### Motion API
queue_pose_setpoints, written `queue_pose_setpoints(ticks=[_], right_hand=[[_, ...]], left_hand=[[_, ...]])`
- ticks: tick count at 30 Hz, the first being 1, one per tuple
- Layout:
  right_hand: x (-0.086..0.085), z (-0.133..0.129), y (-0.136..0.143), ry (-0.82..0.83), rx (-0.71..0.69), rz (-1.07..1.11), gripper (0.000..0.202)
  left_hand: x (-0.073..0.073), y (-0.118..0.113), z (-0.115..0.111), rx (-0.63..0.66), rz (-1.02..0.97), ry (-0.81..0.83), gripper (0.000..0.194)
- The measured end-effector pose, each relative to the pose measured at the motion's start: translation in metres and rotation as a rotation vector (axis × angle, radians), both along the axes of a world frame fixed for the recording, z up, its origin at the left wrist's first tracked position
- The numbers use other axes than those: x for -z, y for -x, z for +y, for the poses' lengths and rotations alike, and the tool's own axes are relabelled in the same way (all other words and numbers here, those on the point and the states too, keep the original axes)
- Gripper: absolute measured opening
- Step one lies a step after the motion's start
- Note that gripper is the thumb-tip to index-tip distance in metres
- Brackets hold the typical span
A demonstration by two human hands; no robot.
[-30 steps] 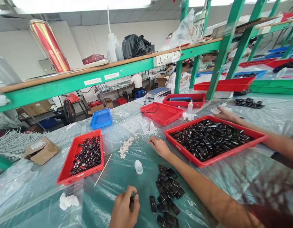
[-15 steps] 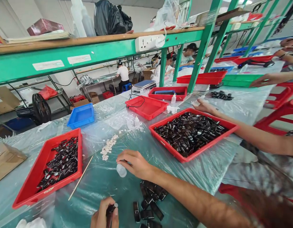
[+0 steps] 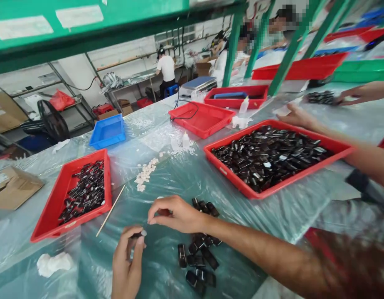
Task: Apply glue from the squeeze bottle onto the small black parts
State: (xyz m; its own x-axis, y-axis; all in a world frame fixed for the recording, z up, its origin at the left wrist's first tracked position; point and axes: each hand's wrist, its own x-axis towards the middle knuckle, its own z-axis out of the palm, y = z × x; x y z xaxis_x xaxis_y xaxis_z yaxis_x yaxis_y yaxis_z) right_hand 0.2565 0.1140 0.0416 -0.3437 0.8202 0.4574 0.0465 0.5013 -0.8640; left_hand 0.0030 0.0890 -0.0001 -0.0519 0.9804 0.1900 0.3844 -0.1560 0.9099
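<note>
My left hand is closed on a small black plastic piece with a pale round end, held upright between thumb and fingers. Just right of it, my right hand has thumb and forefinger tips brought together, close to that piece; anything between them is too small to make out. A whitish edge shows behind my right knuckles, mostly hidden. Below my right wrist lies a loose pile of black plastic pieces. Small white bits are scattered ahead of my hands.
Red trays of black pieces stand left and right. A thin wooden stick and a white crumpled wad lie leftward. Ahead are a blue tray, a red tray and a dropper bottle. A co-worker's hands are at right.
The view has tipped down. My right hand has moved from the small translucent container towards my left hand, which has come further into view with the black piece.
</note>
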Motion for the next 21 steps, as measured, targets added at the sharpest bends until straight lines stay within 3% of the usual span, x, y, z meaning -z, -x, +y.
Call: queue_pose_setpoints(ticks=[4, 7, 12, 21], right_hand=[[0.004, -0.001, 0.001, 0.171, -0.105, 0.112, 0.029], [0.005, -0.002, 0.002, 0.173, -0.164, 0.118, 0.025], [0.005, -0.005, 0.005, 0.121, -0.211, 0.108, 0.019], [0.015, 0.005, 0.002, 0.058, -0.32, 0.085, 0.031]], left_hand=[[-0.018, -0.012, -0.016, 0.098, -0.041, 0.001, 0.028], [-0.024, -0.017, -0.022, 0.101, -0.123, -0.011, 0.022], [-0.025, -0.018, -0.024, 0.169, -0.169, -0.016, 0.02], [-0.026, -0.014, -0.026, 0.182, -0.039, 0.031, 0.024]])
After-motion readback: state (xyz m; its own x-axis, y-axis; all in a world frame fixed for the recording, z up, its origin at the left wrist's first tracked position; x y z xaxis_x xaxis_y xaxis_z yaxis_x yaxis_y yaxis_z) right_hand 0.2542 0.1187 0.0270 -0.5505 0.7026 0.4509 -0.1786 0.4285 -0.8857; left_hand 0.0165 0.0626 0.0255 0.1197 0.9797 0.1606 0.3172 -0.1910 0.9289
